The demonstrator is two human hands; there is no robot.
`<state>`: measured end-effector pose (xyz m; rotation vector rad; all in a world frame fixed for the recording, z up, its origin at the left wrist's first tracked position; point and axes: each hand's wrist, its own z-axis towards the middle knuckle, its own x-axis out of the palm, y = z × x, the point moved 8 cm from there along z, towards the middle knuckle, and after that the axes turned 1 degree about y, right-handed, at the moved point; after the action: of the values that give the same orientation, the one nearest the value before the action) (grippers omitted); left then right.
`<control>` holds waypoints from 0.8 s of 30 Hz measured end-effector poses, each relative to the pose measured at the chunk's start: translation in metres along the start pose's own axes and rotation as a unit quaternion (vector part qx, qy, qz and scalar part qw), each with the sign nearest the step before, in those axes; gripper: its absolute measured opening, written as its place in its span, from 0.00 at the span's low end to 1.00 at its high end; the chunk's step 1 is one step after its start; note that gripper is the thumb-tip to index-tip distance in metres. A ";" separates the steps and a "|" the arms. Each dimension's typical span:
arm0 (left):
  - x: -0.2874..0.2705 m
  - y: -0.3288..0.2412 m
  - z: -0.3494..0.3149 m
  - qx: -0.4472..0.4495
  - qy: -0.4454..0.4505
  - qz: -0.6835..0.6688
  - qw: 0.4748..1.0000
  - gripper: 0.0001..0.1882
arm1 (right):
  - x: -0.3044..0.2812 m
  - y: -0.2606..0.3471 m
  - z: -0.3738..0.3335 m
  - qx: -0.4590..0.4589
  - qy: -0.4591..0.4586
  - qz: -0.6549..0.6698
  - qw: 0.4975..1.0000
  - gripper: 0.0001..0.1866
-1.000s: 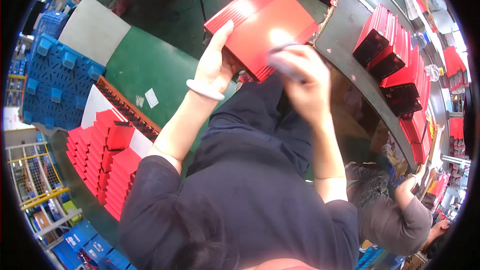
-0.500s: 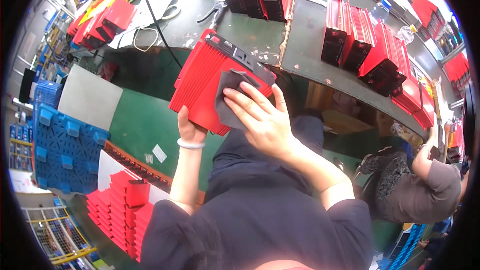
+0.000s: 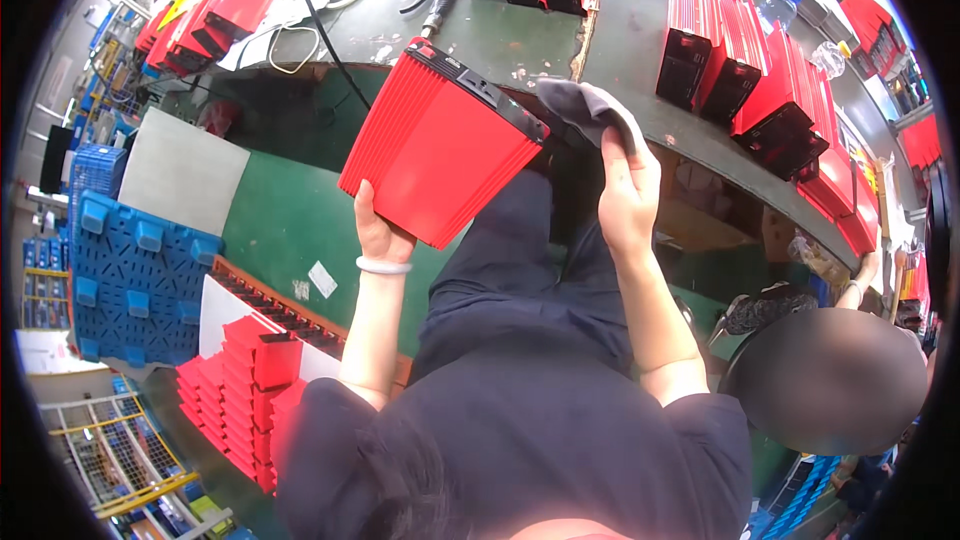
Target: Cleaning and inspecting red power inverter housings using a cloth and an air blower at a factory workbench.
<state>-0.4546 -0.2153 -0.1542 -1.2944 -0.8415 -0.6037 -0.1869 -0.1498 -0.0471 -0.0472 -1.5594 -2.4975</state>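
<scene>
A red ribbed metal power inverter (image 3: 440, 150) with a black socket panel along its far end is held up in front of me, tilted. My left hand (image 3: 380, 232) grips its near left corner, thumb on the red top and the fingers hidden underneath. To the right of the inverter, my right hand (image 3: 628, 185) pinches a dark grey cloth (image 3: 590, 110) between thumb and fingers. The cloth hangs folded, apart from the inverter.
Several more red inverters stand on the dark workbench (image 3: 490, 50), beside pliers (image 3: 438, 0) and a plastic bottle (image 3: 780, 5). A blue plastic pallet (image 3: 140, 280) and stacked red casings (image 3: 250, 390) are at left. A co-worker (image 3: 830, 380) sits at right.
My right hand has lifted the cloth off the inverter's top and moved right, baring the red surface. The left hand still holds the inverter in nearly the same place. The co-worker's head has leaned into view.
</scene>
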 end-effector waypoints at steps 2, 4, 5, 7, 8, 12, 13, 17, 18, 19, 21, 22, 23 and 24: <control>-0.002 0.003 -0.003 -0.003 -0.007 -0.003 1.000 0.39 | 0.010 0.012 0.000 -0.065 0.007 -0.013 0.998 0.16; -0.006 0.007 -0.003 -0.004 -0.011 -0.005 1.000 0.40 | 0.015 0.023 0.002 -0.114 0.021 -0.047 0.992 0.16; -0.008 0.008 -0.005 0.001 -0.006 -0.014 1.000 0.41 | 0.015 0.021 0.001 -0.104 0.021 -0.034 0.994 0.16; -0.013 0.008 -0.005 0.005 -0.001 -0.022 1.000 0.41 | 0.012 0.016 0.002 -0.063 0.011 -0.014 0.998 0.16; -0.015 0.008 -0.005 0.012 -0.007 -0.019 1.000 0.41 | 0.012 0.016 0.001 -0.061 0.010 -0.014 0.998 0.16; -0.020 0.008 -0.005 0.014 -0.009 -0.025 1.000 0.42 | 0.012 0.029 0.001 -0.110 -0.010 0.000 0.994 0.20; -0.021 0.009 -0.004 0.011 -0.011 -0.025 1.000 0.42 | 0.013 0.034 0.001 -0.124 -0.010 -0.002 0.992 0.21; -0.021 0.008 -0.004 0.022 -0.020 -0.015 0.999 0.42 | 0.025 0.047 -0.001 -0.160 0.046 -0.102 0.981 0.23; -0.020 0.007 -0.003 0.024 -0.019 -0.007 1.000 0.42 | 0.028 0.047 -0.003 -0.153 0.058 -0.104 0.981 0.24; -0.020 0.008 -0.003 0.023 -0.019 -0.008 1.000 0.42 | 0.032 0.046 -0.006 -0.146 0.069 -0.106 0.981 0.24; -0.018 0.009 -0.003 0.015 -0.012 -0.011 1.000 0.42 | 0.037 0.045 -0.010 -0.132 0.092 -0.128 0.979 0.25; -0.017 0.009 -0.003 0.015 -0.012 -0.011 1.000 0.42 | 0.039 0.044 -0.012 -0.134 0.105 -0.140 0.976 0.24; -0.016 0.009 -0.002 0.014 -0.009 -0.010 1.000 0.42 | 0.042 0.041 -0.014 -0.121 0.117 -0.147 0.975 0.24; -0.015 0.009 -0.003 0.014 -0.005 -0.009 1.000 0.42 | 0.043 0.042 -0.015 -0.120 0.117 -0.148 0.975 0.24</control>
<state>-0.4557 -0.2172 -0.1715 -1.2667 -0.8683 -0.5993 -0.2201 -0.1878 -0.0111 0.4589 -1.2424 -2.7805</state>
